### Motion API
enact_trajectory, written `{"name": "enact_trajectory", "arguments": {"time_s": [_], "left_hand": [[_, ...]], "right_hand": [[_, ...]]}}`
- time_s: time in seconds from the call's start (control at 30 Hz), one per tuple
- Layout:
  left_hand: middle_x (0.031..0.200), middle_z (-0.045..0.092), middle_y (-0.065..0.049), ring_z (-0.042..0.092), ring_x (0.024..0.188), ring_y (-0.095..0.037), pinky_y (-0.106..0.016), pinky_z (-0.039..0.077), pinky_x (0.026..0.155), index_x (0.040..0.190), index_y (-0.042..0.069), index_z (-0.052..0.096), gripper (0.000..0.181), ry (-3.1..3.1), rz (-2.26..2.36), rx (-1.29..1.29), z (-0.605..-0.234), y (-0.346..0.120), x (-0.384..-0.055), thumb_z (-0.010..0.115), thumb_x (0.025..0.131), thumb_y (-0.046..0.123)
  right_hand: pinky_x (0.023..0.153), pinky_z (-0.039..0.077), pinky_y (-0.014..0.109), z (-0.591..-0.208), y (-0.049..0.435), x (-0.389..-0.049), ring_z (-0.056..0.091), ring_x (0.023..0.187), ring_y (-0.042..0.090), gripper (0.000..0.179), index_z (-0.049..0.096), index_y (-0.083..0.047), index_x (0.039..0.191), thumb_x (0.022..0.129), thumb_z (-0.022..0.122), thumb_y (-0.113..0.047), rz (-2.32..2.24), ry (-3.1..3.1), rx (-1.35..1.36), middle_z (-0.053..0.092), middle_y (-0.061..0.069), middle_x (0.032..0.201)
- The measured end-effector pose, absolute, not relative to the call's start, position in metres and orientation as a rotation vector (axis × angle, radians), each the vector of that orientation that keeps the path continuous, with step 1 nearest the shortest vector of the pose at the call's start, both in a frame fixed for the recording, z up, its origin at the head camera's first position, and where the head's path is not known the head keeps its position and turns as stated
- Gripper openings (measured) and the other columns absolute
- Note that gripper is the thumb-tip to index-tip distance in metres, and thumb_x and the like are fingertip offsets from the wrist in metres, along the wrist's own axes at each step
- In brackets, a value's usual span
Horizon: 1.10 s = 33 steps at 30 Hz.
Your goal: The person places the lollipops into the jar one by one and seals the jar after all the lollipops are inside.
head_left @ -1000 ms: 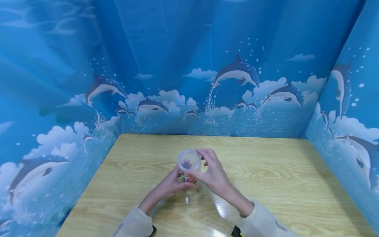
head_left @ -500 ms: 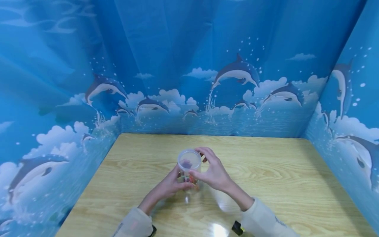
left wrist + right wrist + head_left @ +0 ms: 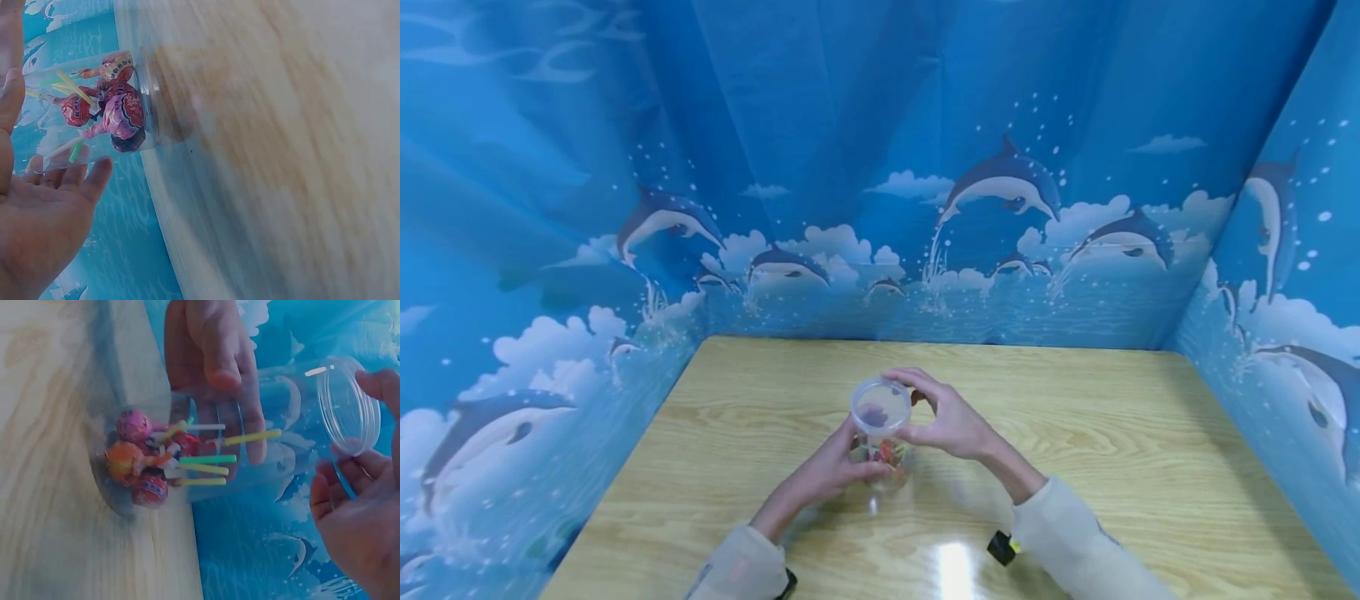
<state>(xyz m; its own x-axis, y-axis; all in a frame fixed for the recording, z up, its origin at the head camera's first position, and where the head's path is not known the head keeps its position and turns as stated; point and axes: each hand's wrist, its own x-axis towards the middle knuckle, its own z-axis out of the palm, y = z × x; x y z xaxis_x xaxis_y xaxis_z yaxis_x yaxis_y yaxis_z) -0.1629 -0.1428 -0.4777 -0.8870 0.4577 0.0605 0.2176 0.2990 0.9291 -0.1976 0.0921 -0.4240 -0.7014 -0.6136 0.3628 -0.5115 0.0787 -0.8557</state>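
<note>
A tall clear jar (image 3: 887,482) stands upright on the table, with several wrapped lollipops (image 3: 140,456) at its bottom, their yellow, green and white sticks pointing upward. My left hand (image 3: 835,465) holds the jar's side, thumb in front and fingers behind it. At the top is a clear round screw lid (image 3: 350,406). My right hand (image 3: 951,422) grips the lid's edge, thumb on the near side and fingers on the far side. In the left wrist view, red and pink lollipop wrappers (image 3: 119,109) show through the jar wall, with part of the left hand (image 3: 50,212) beside it.
The wood-grain table (image 3: 1112,442) is enclosed at the back and sides by blue sheets (image 3: 850,125) printed with dolphins. A small black block (image 3: 1001,547) shows beside the right sleeve (image 3: 1075,533). Light glares off the table near the front.
My right hand has turned around the lid, its fingers shifting along the far edge and its forearm swinging rightward. The left hand and jar stay in place.
</note>
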Motion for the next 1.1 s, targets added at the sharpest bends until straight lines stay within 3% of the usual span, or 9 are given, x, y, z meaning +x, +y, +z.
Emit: {"name": "enact_trajectory", "arguments": {"time_s": [0.3, 0.4, 0.57, 0.7, 0.87, 1.1], "left_hand": [[0.163, 0.037, -0.013, 0.042, 0.143, -0.04, -0.063, 0.034, 0.116, 0.164, 0.016, 0.023, 0.098, 2.351, 1.618, 0.617, -0.479, -0.144, -0.161, 0.083, 0.086, 0.018], [0.163, 0.037, -0.014, 0.042, 0.143, -0.041, -0.063, 0.034, 0.116, 0.164, 0.016, 0.023, 0.099, 2.351, 1.612, 0.616, -0.479, -0.145, -0.161, 0.083, 0.086, 0.02], [0.159, 0.042, -0.015, 0.048, 0.139, -0.038, -0.061, 0.036, 0.115, 0.164, 0.015, 0.021, 0.099, 2.348, 1.617, 0.639, -0.479, -0.144, -0.161, 0.083, 0.087, 0.018], [0.157, 0.044, -0.014, 0.053, 0.133, -0.036, -0.059, 0.04, 0.114, 0.165, 0.015, 0.019, 0.099, 2.333, 1.62, 0.661, -0.479, -0.143, -0.161, 0.081, 0.089, 0.016], [0.161, 0.039, -0.015, 0.047, 0.139, -0.04, -0.061, 0.037, 0.115, 0.165, 0.014, 0.019, 0.1, 2.34, 1.616, 0.666, -0.479, -0.143, -0.162, 0.082, 0.088, 0.016], [0.162, 0.037, -0.016, 0.044, 0.142, -0.042, -0.061, 0.035, 0.116, 0.165, 0.014, 0.017, 0.104, 2.354, 1.6, 0.618, -0.479, -0.144, -0.162, 0.084, 0.086, 0.016]], "right_hand": [[0.099, 0.048, 0.034, -0.428, 0.09, -0.196, 0.054, 0.123, 0.029, 0.073, 0.048, -0.01, 0.153, 0.089, 0.079, -0.018, -1.74, 2.223, -1.166, 0.051, 0.007, 0.15], [0.102, 0.047, 0.038, -0.429, 0.092, -0.198, 0.052, 0.126, 0.029, 0.074, 0.044, -0.011, 0.156, 0.091, 0.078, -0.022, -1.706, 2.196, -1.191, 0.048, 0.009, 0.153], [0.1, 0.047, 0.048, -0.427, 0.087, -0.197, 0.054, 0.12, 0.025, 0.08, 0.05, -0.015, 0.153, 0.083, 0.087, -0.025, -1.668, 2.305, -1.127, 0.052, 0.003, 0.147], [0.095, 0.047, 0.042, -0.425, 0.084, -0.197, 0.053, 0.112, 0.026, 0.078, 0.056, -0.011, 0.147, 0.078, 0.091, -0.018, -1.69, 2.369, -1.136, 0.053, 0.004, 0.136], [0.093, 0.047, 0.034, -0.424, 0.087, -0.199, 0.054, 0.111, 0.031, 0.075, 0.054, -0.013, 0.149, 0.083, 0.087, -0.021, -1.704, 2.311, -1.171, 0.055, 0.004, 0.136], [0.098, 0.048, 0.037, -0.425, 0.095, -0.21, 0.053, 0.124, 0.031, 0.072, 0.047, -0.007, 0.153, 0.091, 0.079, -0.026, -1.685, 2.142, -1.254, 0.05, 0.012, 0.152]]}}
